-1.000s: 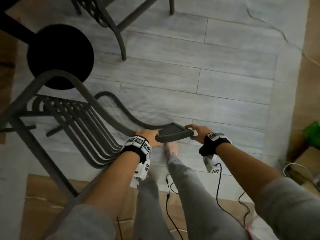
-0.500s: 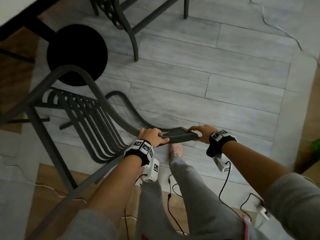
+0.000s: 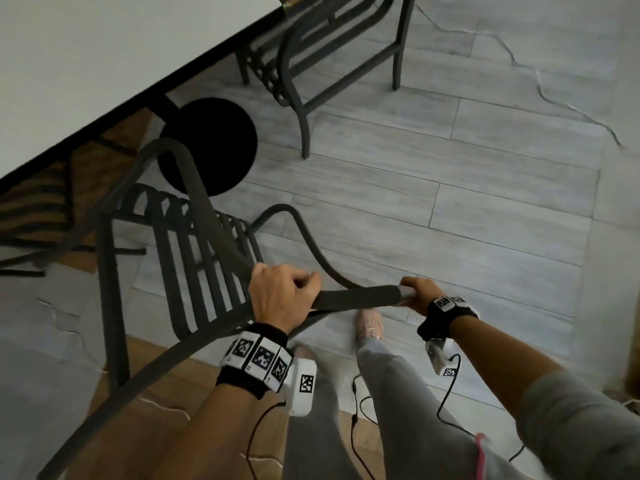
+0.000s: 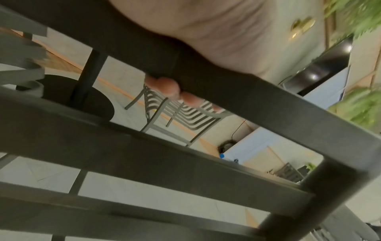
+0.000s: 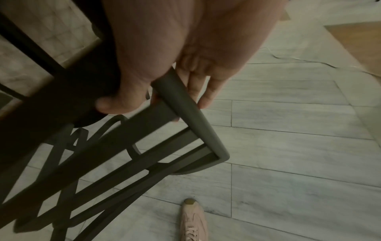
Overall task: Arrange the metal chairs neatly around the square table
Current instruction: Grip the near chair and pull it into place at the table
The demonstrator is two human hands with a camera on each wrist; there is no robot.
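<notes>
A: What is around you, and what blocks the way?

B: You stand behind a metal chair (image 3: 194, 258) whose front faces the square table (image 3: 104, 53). The table's round black base (image 3: 221, 147) sits on the floor just beyond the seat, under the white top. A thin cable (image 3: 540, 81) runs across the grey floor planks on the far right.

A: How many of each?

B: I count 2 metal chairs in the head view: the one you hold, and a second chair (image 3: 311, 53) tucked partly under the table's far side. There is 1 table, 1 base, and 2 pink shoes of yours; one shoe (image 5: 192, 220) shows in the right wrist view.

A: And my hands?

B: Your left hand (image 3: 280, 296) is wrapped round the top rail of the backrest at its left corner; the left wrist view shows the fingertips (image 4: 164, 86) curled under the bar. Your right hand (image 3: 419, 294) grips the right end of the same rail, fingers and thumb round it.

A: What differs from 0.5 s ago?

B: The table top now fills the upper left, where only a corner showed before. The chair seat has come closer to the base, and both hands keep their grip.
</notes>
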